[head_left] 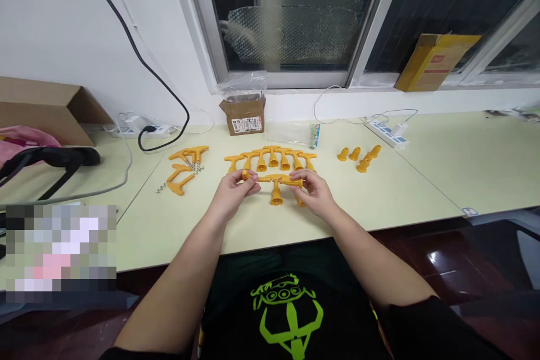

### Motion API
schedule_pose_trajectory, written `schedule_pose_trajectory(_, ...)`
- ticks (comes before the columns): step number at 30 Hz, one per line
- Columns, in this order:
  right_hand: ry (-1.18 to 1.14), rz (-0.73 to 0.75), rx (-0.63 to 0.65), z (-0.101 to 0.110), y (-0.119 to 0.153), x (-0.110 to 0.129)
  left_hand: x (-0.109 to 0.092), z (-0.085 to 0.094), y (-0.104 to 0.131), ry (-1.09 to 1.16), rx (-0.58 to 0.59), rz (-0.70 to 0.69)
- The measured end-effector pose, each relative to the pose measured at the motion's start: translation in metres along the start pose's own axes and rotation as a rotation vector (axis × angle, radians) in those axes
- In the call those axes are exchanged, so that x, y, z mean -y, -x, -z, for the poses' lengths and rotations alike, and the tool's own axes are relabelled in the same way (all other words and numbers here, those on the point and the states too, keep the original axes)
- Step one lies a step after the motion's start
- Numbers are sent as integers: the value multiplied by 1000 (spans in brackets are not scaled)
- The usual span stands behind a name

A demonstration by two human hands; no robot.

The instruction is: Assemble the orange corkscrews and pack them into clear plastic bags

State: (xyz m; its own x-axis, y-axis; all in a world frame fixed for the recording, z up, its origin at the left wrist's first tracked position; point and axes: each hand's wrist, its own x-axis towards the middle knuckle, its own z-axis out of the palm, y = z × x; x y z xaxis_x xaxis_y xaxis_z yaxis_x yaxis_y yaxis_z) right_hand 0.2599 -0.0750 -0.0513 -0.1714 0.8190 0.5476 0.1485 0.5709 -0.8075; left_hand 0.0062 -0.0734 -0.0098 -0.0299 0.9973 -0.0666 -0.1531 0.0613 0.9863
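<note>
Above the table's near part, my left hand (236,193) pinches the yellow T-handle of a corkscrew (264,179), its spiral pointing right. My right hand (314,193) grips a yellow bell-shaped sleeve (291,181), with the spiral running toward its narrow end. How far the spiral reaches in is too small to tell. Just below stands an assembled corkscrew (276,196), and another is partly hidden by my right fingers. A row of several corkscrews with sleeves (274,157) lies beyond my hands.
At left lie several T-handled corkscrews with bare spirals (182,185). Several loose yellow sleeves (363,165) are at right. A small cardboard box (247,118), a clear plastic bag (291,134) and a power strip (386,134) sit along the wall. A black cable (162,81) hangs at left.
</note>
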Motion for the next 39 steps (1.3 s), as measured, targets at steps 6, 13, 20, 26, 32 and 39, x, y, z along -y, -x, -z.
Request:
schedule_pose_trajectory(6,-36,50,96,1,-4,8,-5,-14,10,-290,135,17)
schedule_pose_trajectory(13,-240,-451,169,7,-9,23,-3,-13,14,-542,315,-205)
schedule_pose_trajectory(20,-739,-1195,493,21,-17,30,-2,-1,8,-727,530,-1026)
schedule_pose_trajectory(26,-776,-1117,567,23,-6,35,0,3,10,-741,599,-1062)
schedule_pose_trajectory(32,-268,-609,274,37,4,40,-14,34,-3,-1140,252,-729)
schedule_pose_trajectory(39,580,-595,-79,96,26,10,-15,147,-52,-1543,-332,-109)
